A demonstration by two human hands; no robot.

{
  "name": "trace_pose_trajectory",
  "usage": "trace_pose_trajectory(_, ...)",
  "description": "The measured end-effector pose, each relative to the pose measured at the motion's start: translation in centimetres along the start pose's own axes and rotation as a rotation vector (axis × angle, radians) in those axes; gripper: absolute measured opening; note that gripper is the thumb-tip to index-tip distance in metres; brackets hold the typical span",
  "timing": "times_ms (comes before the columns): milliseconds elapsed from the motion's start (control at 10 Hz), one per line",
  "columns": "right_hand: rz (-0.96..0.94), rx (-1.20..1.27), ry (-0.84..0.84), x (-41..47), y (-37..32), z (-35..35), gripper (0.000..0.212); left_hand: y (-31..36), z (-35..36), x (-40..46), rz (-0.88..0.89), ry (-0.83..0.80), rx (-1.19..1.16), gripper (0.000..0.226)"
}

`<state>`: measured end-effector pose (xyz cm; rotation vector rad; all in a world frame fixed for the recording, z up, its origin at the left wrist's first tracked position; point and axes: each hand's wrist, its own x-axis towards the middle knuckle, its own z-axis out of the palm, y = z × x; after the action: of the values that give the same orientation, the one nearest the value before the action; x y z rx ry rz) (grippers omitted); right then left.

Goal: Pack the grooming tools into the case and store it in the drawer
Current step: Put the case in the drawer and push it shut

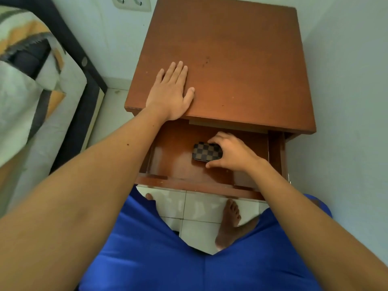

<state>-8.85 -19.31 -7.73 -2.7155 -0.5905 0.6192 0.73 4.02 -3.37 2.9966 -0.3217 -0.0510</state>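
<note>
- Biggest thing I'm looking at is the wooden nightstand, sitting between a bed on the left and a bare wall on the right. I'm seeing nothing on its top except my hand.
- My left hand is lying flat on the front left corner of that top, fingers straight, gripping nothing. I'm guessing it's just steadying the cabinet.
- The drawer is standing pulled out under the top's front edge, with the tiled floor and my bare feet showing just below its front.
- The drawer floor is looking glossy and mostly bare, so there's plenty of sliding room to the left of the case. The top is overhanging the back part, so I'm lifting out toward me rather than straight up.
- My right hand is curling round the case, fingers over its far edge and thumb on the near edge, pinching it across the short way.
- The checkered case is resting flat on the drawer floor, about the middle. It's looking small, stiff and light, probably a bit slick, so I'm figuring the two long edges are the right hold. Can't tell if it's zipped.
</note>
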Motion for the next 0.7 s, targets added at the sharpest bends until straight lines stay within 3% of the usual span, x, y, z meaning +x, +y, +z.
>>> trace_pose_trajectory(300,0.024,-0.099,-0.039,1.3,0.6,2.2,0.092,-0.1,-0.1,-0.1,0.005,0.005,-0.008,0.074)
trace_pose_trajectory(400,-0.022,-0.117,-0.007,0.2,0.3,1.2,0.087,0.0,-0.1,-0.1,0.004,0.006,-0.013,0.074)
trace_pose_trajectory(500,-0.094,0.051,0.126,-2.8,-0.8,-0.5,0.065,-0.1,0.0,0.0,0.000,0.008,-0.012,0.074)
trace_pose_trajectory(600,-0.170,0.227,0.172,-6.8,-2.5,-1.8,0.071,0.0,0.1,0.0,-0.004,0.012,-0.014,0.074)
trace_pose_trajectory(700,-0.217,0.148,0.116,-9.0,-3.5,-1.6,0.099,-0.1,0.0,0.0,-0.008,0.010,-0.014,0.074)
